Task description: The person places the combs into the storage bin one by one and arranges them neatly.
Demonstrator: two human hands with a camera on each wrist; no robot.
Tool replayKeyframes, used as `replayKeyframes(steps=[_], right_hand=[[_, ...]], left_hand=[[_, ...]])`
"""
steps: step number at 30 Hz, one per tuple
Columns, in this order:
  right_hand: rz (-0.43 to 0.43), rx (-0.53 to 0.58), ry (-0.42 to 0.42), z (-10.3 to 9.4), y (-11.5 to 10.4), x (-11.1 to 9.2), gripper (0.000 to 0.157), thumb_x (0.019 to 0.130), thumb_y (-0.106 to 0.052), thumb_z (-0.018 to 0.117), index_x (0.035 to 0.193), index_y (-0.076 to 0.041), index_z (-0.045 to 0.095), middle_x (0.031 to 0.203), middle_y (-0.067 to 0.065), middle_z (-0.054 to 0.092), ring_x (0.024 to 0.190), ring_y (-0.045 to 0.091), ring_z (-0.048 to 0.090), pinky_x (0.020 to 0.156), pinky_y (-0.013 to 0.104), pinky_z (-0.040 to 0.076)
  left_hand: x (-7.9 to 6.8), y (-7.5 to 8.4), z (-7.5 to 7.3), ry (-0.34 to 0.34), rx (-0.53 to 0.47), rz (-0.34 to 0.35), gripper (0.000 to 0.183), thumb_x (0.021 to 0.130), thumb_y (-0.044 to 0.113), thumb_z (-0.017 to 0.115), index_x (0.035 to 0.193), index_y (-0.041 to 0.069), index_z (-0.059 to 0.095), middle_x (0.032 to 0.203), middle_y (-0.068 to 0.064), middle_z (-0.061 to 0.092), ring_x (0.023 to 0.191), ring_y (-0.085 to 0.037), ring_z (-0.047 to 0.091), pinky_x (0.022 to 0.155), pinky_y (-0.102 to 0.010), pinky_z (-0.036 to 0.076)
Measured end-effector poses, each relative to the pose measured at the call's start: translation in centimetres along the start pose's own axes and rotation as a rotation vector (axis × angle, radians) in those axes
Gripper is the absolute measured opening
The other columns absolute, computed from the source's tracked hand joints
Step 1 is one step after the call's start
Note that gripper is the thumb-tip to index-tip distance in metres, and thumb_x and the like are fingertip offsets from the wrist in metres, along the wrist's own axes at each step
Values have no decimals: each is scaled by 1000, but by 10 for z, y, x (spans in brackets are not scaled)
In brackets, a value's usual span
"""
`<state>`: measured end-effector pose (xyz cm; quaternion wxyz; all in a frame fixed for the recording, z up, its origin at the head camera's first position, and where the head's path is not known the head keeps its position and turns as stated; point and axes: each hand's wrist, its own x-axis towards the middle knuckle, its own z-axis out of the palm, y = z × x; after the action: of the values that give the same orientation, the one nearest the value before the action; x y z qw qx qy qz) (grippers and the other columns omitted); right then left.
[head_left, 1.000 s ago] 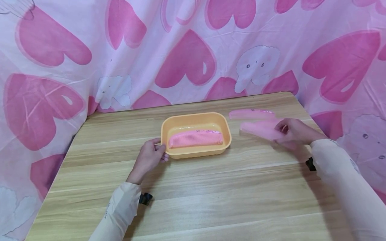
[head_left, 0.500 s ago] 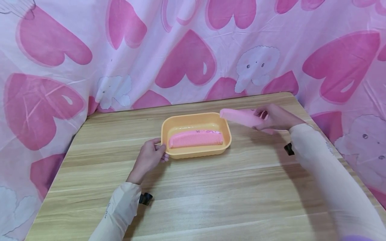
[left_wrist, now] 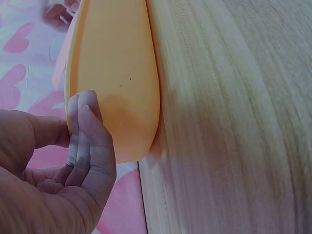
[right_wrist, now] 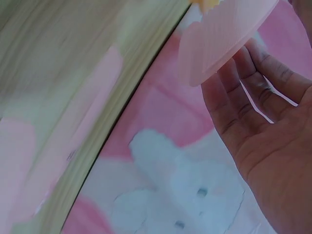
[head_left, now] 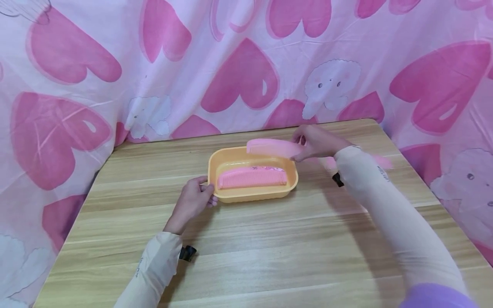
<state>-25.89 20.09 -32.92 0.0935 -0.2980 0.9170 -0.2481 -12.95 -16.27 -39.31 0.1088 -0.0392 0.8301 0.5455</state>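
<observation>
Wooden table (head_left: 246, 252); pink comb (head_left: 252, 179) in orange tray (head_left: 254, 198), dark print (head_left: 255, 168) illegibly small.

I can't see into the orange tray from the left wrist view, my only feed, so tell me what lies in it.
Observer: One pink comb lies in the orange tray, its teeth toward the person.
Operator: Now tell me what the right hand holds.
Observer: In the head view it grips a second pink comb, which overlaps the tray's far rim there; I can't tell whether they touch.
Operator: Report what else lies on the table.
Observer: The right wrist view shows a blurred third comb near the table's edge, and a fourth comb beside it, cut off by the frame.
</observation>
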Motion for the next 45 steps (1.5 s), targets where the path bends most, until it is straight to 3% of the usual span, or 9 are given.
replayKeyframes(steps=[12, 18, 29, 32, 37, 45], right_hand=[[-50, -81, -94, 27, -39, 33, 40, 70, -27, 91, 97, -5, 72, 88, 4, 66, 81, 21, 58, 74, 35, 54], [-8, -115, -164, 42, -50, 41, 54, 73, -31, 91, 112, 0, 69, 105, 8, 68, 94, 24, 60, 88, 37, 56], [4, -112, -221, 71, -44, 42, 56, 72, -32, 89, 113, -1, 68, 110, 7, 66, 102, 24, 59, 95, 38, 55], [-26, -111, -217, 75, -42, 42, 53, 72, -31, 88, 110, 0, 69, 109, 7, 67, 102, 24, 60, 94, 39, 55], [-61, -108, -198, 78, -41, 41, 52, 71, -30, 89, 107, 1, 71, 108, 8, 68, 102, 24, 61, 95, 40, 54], [-19, -74, -211, 70, -46, 34, 58, 77, -31, 89, 118, 3, 67, 118, 12, 66, 110, 28, 60, 101, 42, 52]], left_hand=[[1, 0, 1, 2, -4, -10, 41, 103, 5, 50, 143, -8, 47, 77, -13, 70, 64, -15, 67, 67, -36, 65], [0, 0, 1, 8, 3, -17, 41, 104, 5, 51, 143, -8, 47, 78, -13, 70, 65, -16, 67, 67, -36, 65], [0, 1, 1, 2, 5, -16, 43, 104, 5, 50, 144, -9, 45, 77, -13, 70, 65, -15, 67, 68, -36, 65], [0, 2, 1, 1, 9, -17, 43, 104, 4, 50, 144, -9, 46, 76, -13, 70, 65, -15, 67, 66, -34, 64], [0, 2, 0, 4, 19, -15, 42, 104, 4, 50, 143, -9, 46, 76, -13, 70, 65, -15, 67, 66, -35, 64], [-1, 2, 1, 8, 22, -7, 43, 103, 4, 51, 144, -10, 46, 76, -13, 69, 64, -16, 67, 67, -36, 65]])
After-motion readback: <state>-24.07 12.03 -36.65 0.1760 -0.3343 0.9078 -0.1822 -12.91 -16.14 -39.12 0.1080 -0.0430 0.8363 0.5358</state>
